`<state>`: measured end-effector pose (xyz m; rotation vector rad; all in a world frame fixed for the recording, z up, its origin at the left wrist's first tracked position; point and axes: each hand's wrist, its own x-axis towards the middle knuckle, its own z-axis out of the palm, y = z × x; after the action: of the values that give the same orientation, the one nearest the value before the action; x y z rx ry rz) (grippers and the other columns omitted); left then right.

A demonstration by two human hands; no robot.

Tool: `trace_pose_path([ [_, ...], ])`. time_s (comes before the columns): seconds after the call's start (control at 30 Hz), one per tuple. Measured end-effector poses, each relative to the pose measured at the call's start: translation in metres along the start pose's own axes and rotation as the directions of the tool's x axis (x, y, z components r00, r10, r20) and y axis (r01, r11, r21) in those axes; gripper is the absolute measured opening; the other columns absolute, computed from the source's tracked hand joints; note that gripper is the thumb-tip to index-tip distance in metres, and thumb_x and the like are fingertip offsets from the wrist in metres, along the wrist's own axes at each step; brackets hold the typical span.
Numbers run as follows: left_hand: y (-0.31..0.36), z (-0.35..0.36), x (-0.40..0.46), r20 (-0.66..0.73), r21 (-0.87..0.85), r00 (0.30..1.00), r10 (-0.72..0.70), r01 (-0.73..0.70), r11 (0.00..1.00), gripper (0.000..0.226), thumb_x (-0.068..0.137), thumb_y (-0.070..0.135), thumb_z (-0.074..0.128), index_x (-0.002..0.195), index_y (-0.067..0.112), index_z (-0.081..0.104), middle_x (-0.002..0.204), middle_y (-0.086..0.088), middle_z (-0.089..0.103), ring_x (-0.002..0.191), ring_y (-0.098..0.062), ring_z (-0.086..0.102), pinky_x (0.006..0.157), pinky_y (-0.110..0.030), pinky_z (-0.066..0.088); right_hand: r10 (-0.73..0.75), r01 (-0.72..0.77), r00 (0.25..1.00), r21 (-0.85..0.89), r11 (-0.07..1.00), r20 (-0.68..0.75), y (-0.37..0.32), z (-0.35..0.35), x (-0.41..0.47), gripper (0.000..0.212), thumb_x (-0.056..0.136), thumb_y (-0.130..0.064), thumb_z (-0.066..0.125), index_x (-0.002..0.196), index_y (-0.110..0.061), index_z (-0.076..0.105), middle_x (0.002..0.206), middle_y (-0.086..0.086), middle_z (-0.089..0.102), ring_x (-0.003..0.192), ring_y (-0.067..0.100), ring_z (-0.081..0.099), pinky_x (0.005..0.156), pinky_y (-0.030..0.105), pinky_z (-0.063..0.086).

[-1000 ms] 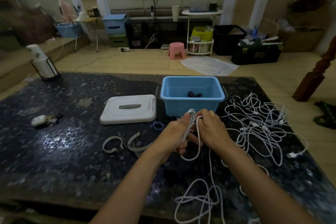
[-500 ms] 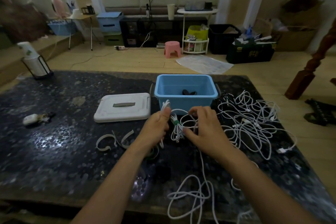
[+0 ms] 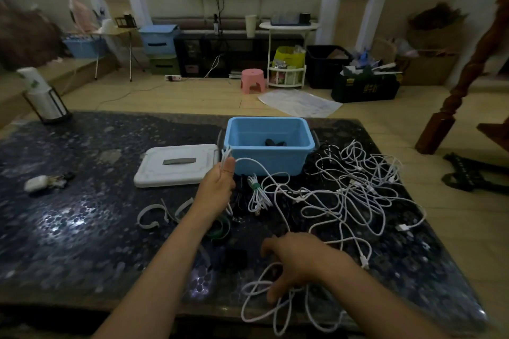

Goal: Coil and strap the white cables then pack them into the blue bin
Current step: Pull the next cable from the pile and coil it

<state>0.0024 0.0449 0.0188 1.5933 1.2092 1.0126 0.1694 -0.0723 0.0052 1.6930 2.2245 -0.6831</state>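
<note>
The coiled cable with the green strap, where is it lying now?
In the head view, the coiled cable with the green strap lies on the table, just in front of the blue bin, right of the left hand.

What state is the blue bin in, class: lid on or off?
Off. The blue bin stands open-topped; its white lid lies flat on the table beside it.

- The dark thing [image 3: 275, 143] lying in the blue bin [image 3: 268, 158] is too dim to identify.
- The right hand [image 3: 298, 260], nearer than the bin, is motion-blurred (its fingertips hidden among cable loops [image 3: 271, 304]).
- Both forearms run off the bottom edge.
- The small white object [image 3: 35, 183], far left of the bin, is unclear.
</note>
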Motion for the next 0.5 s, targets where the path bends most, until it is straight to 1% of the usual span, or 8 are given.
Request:
trace_pose_path([
  [0.07,0.0,-0.001,-0.002,0.016,0.014,1.0,-0.008,0.007,1.0,0.055,0.087,0.077,0.031,0.072,0.026,0.044,0.054,0.009,0.04,0.053,-0.014,0.038,0.063,-0.038,0.037,0.044,-0.042,0.998,0.045,0.998,-0.039,0.004,0.005,0.004,0.072,0.067,-0.055,0.084,0.124,-0.026,0.052,0.118,0.004,0.064,0.106,0.028,0.06,0.085,0.039,0.051],
  [0.17,0.003,-0.002,-0.005,0.04,-0.006,0.999,-0.016,0.017,1.0,0.05,0.085,0.074,0.032,0.073,0.027,0.044,0.052,0.01,0.038,0.051,-0.012,0.035,0.06,-0.035,0.032,0.101,-0.087,0.991,0.145,0.986,-0.089,0.012,0.01,0.011,0.06,0.07,-0.045,0.085,0.119,-0.023,0.058,0.116,0.003,0.065,0.104,0.025,0.061,0.084,0.037,0.052],
  [0.3,0.005,-0.004,-0.006,0.057,-0.026,0.998,-0.013,0.014,1.0,0.046,0.088,0.069,0.033,0.074,0.027,0.046,0.049,0.011,0.036,0.048,-0.011,0.033,0.052,-0.031,0.028,0.161,-0.106,0.964,0.247,0.963,-0.212,0.022,0.001,0.015,0.034,0.076,-0.038,0.082,0.104,-0.022,0.07,0.1,0.002,0.07,0.093,0.02,0.065,0.075,0.029,0.048],
  [0.4,0.006,-0.004,-0.007,0.05,-0.055,0.998,-0.03,0.033,0.998,0.045,0.096,0.062,0.034,0.073,0.026,0.045,0.049,0.011,0.035,0.047,-0.011,0.031,0.049,-0.029,0.025,0.223,-0.131,0.917,0.279,0.951,-0.331,0.035,-0.011,0.011,0.027,0.081,-0.034,0.079,0.104,-0.023,0.074,0.099,-0.001,0.073,0.095,0.017,0.066,0.076,0.026,0.045],
  [0.5,0.011,-0.004,-0.008,0.042,-0.142,0.998,-0.049,0.054,0.988,0.044,0.103,0.051,0.032,0.07,0.023,0.041,0.049,0.01,0.03,0.046,-0.012,0.025,0.048,-0.026,0.021,0.339,-0.176,0.833,0.372,0.911,-0.438,0.057,-0.021,0.003,0.022,0.08,-0.031,0.08,0.101,-0.025,0.076,0.097,-0.002,0.073,0.094,0.017,0.066,0.077,0.026,0.046],
])
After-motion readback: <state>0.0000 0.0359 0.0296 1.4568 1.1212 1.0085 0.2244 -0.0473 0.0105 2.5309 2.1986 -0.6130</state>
